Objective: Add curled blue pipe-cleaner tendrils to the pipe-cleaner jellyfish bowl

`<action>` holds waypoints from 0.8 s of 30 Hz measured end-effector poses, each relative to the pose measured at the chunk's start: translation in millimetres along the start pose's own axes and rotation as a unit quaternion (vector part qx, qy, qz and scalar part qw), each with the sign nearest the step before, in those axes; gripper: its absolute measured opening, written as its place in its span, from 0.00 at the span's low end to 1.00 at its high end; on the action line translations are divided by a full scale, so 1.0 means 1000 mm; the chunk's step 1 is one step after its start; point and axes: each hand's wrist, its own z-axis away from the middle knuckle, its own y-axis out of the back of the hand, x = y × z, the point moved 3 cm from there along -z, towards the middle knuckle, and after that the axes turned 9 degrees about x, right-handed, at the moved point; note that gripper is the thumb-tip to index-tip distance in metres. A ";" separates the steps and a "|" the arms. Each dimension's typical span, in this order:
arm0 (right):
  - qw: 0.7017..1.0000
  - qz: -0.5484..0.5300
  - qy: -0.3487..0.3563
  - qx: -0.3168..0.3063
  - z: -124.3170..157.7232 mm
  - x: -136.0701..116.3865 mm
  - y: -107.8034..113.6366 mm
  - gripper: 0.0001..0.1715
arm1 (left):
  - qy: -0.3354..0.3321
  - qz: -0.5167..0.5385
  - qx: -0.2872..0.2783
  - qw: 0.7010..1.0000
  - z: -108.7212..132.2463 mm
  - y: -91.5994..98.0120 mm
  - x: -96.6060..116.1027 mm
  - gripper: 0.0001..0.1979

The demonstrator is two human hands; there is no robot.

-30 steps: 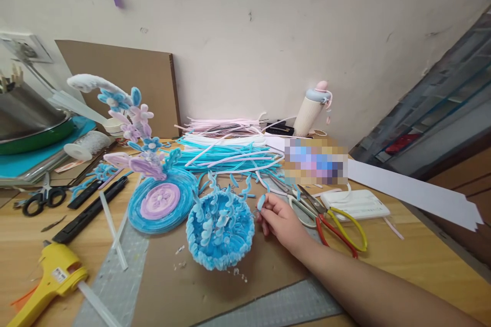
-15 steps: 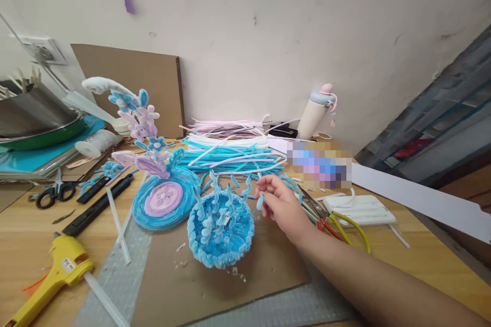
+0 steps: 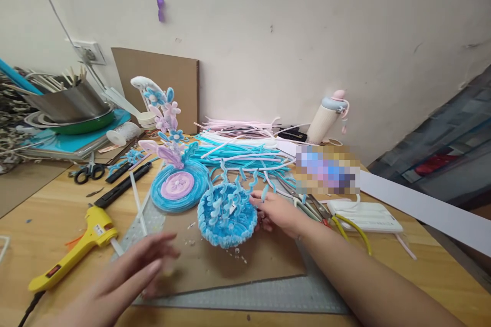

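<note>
— Where does the work stand?

— At the blue fuzzy bowl (image 3: 227,214), which sits on the cardboard sheet (image 3: 264,263) with curled stems standing up out of it. I judge the step to be the fitting of those curls, since the right hand (image 3: 278,212) is at the bowl's right rim.

— Is it gripping the rim?

— The thumb is up at the rim and the other fingers are low against the bowl's side, loosely bent. Whether they pinch the rim or only rest on it, I cannot tell. A small blue curl (image 3: 264,192) shows just beside the thumb, and I cannot tell if it is held or loose.

— And the left hand (image 3: 132,271)?

— It is left of the bowl and nearer the person, over the cardboard. Its fingers are stretched out and apart, empty and blurred, touching nothing I can make out. The glue gun (image 3: 74,253) lies further left of the bowl.

— What would a next move call for?

— A steady bowl and a fine pinch, because the curls are small and crowded. Spare fuzzy wires (image 3: 238,156) are piled behind the bowl. The scissors (image 3: 303,203) are just right of it, and a blue and pink disc (image 3: 177,190) is behind it to the left.
</note>
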 end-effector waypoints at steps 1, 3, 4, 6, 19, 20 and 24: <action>1.000 -0.009 -0.010 -0.016 0.000 0.001 0.000 0.15 | 0.031 0.048 -0.044 0.997 -0.008 -0.016 0.009 0.28; 0.998 -0.030 -0.028 -0.042 0.001 0.003 -0.001 0.15 | 0.082 0.168 -0.102 0.977 -0.023 -0.047 0.025 0.32; 0.997 -0.040 -0.036 -0.052 0.001 0.004 -0.001 0.14 | 0.088 0.186 -0.118 0.971 -0.029 -0.058 0.032 0.32; 0.995 -0.060 -0.044 -0.062 0.002 0.004 0.000 0.14 | 0.093 0.206 -0.133 0.965 -0.036 -0.074 0.039 0.31; 0.994 -0.066 -0.052 -0.076 0.010 0.000 0.002 0.14 | 0.011 0.050 -0.070 0.996 -0.039 -0.051 0.035 0.31; 0.993 -0.054 -0.057 -0.085 0.012 -0.001 0.001 0.15 | 0.006 0.037 -0.062 0.997 -0.039 -0.046 0.035 0.33; 0.992 0.024 -0.071 -0.105 0.019 -0.006 0.005 0.18 | 0.004 -0.009 -0.031 0.999 -0.030 -0.024 0.033 0.41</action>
